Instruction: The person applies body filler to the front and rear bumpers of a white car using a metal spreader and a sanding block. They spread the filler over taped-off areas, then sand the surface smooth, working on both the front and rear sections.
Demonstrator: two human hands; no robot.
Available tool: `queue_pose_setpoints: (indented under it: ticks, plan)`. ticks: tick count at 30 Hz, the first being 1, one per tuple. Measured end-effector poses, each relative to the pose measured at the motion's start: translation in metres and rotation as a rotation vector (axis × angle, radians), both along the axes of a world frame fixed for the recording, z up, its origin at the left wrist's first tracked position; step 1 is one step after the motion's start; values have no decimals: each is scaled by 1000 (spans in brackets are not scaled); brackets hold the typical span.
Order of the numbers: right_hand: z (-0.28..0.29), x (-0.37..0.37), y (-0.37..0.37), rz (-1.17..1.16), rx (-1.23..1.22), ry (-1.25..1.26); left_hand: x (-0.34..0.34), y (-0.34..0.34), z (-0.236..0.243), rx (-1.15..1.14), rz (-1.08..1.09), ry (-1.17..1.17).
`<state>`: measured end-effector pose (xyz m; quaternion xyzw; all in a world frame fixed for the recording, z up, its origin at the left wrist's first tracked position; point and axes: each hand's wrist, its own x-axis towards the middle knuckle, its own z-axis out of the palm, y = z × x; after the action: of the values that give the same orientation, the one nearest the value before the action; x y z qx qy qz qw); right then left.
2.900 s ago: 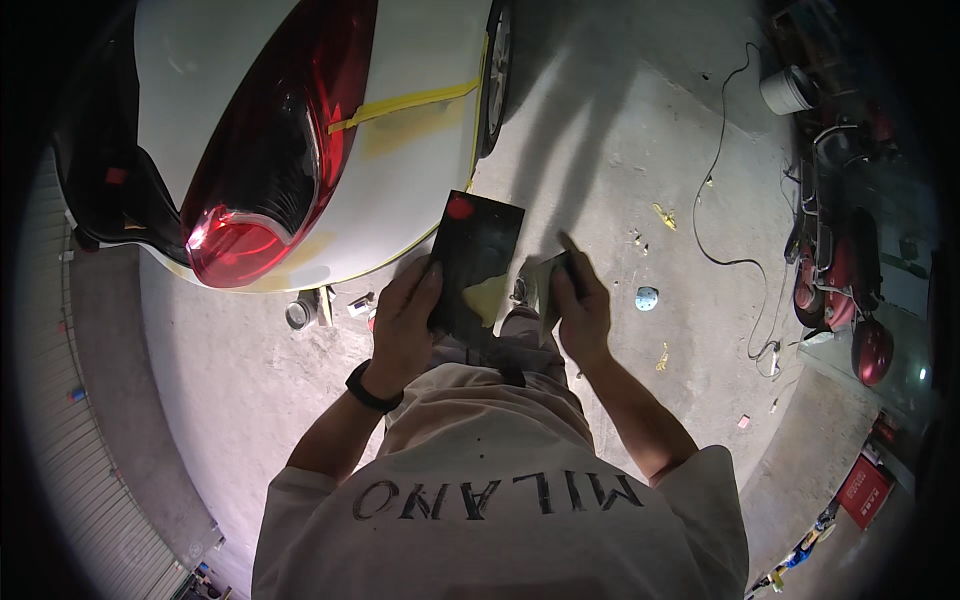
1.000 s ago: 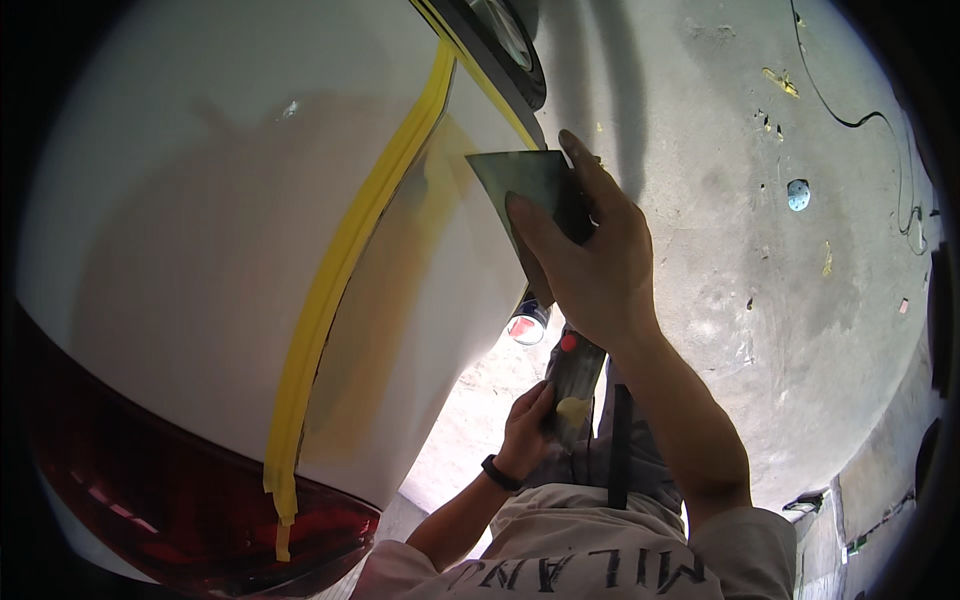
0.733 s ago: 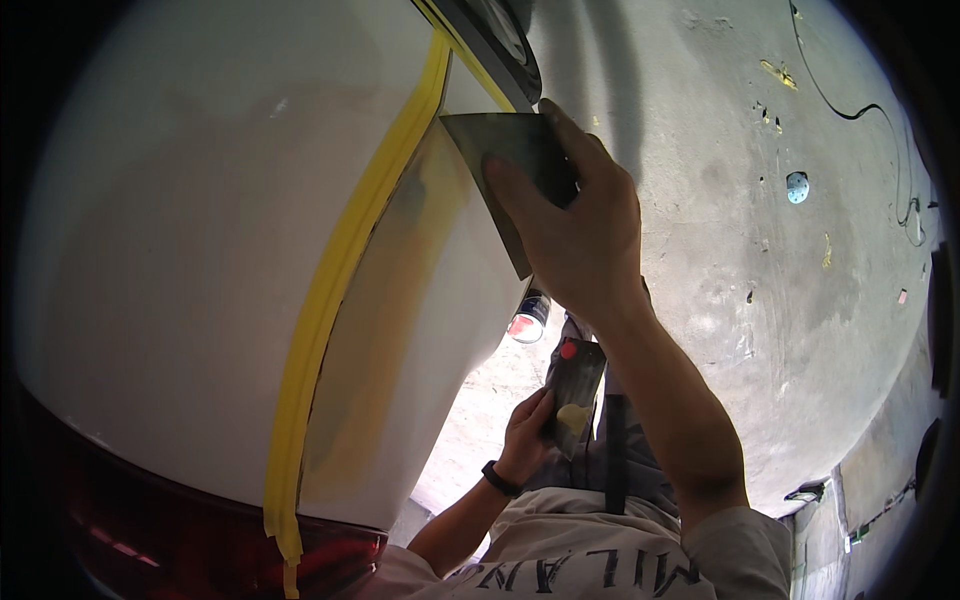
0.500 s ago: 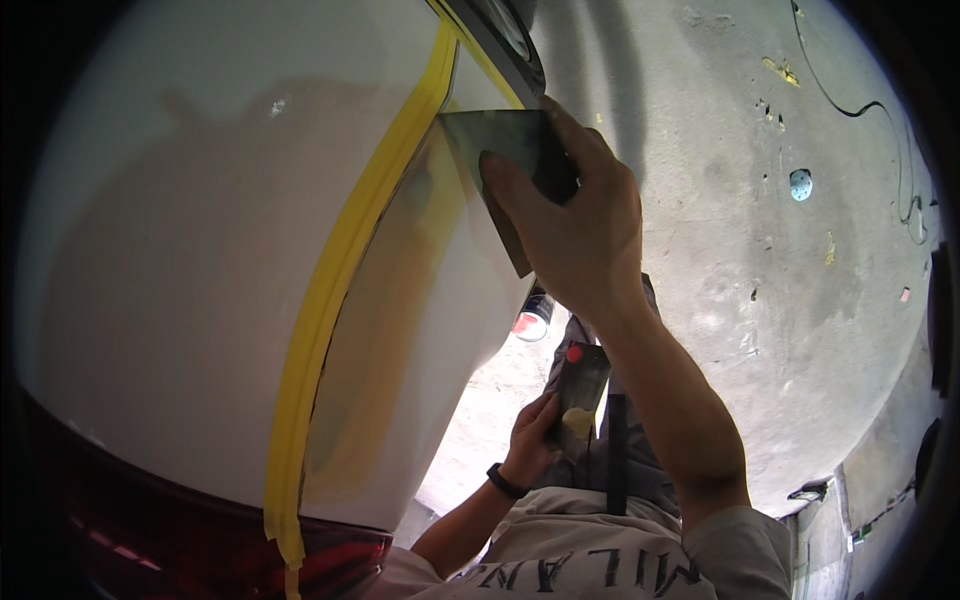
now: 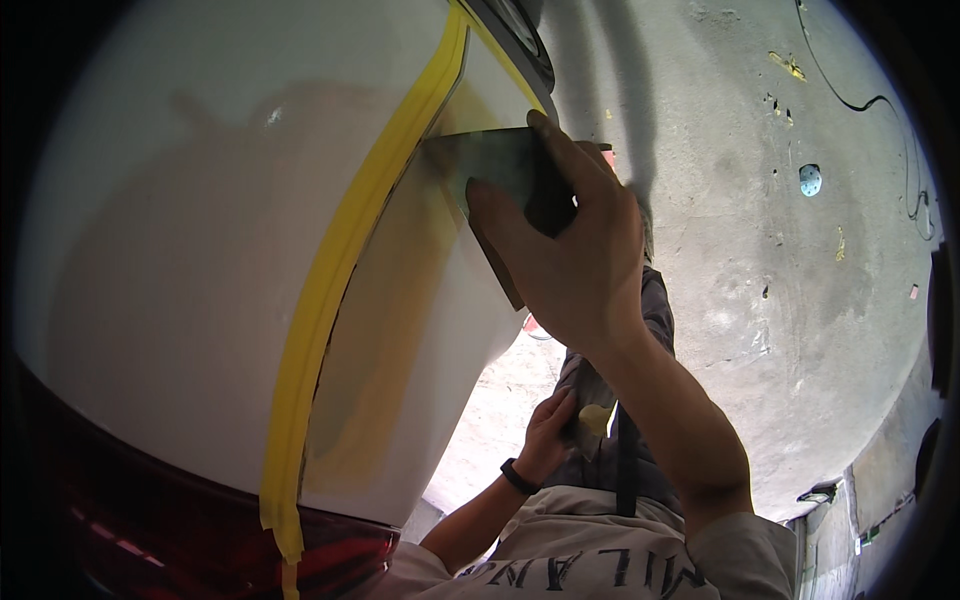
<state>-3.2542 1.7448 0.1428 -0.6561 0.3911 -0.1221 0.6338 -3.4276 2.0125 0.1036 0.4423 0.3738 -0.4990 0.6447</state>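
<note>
My right hand (image 5: 590, 245) is closed on a dark, flat putty spreader (image 5: 490, 165), thumb on its face and fingers behind. The spreader's left corner lies by the white car panel (image 5: 440, 385), next to a strip of yellow masking tape (image 5: 335, 275). Below it, a yellowish smear of filler (image 5: 375, 400) runs down the panel. Lower down, my left hand (image 5: 547, 435) grips a dark, flat mixing board (image 5: 590, 388) bearing a lump of yellowish putty (image 5: 593, 417). The board's outline blends into my dark trousers.
A dark red tail light (image 5: 340, 540) borders the panel's lower end. On the grey floor lie a blue perforated disc (image 5: 810, 180), a black cable (image 5: 856, 107) and scraps of yellow tape (image 5: 788, 67). A dark trim edge (image 5: 520, 40) curves along the top.
My right hand has drawn the spreader down along the panel and slightly left. The mixing board in my left hand has shifted a little right and tilted. The view has shifted slightly.
</note>
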Motion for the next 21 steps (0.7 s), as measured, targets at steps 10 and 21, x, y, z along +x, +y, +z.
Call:
queue_pose_setpoints:
  ticks: [10, 21]
  plan:
    - [16, -9, 11, 21, -13, -36, 1, -3, 6, -96, -5, -49]
    - [35, -20, 30, 31, -6, -115, -20, 26, -9, -39, -16, 1]
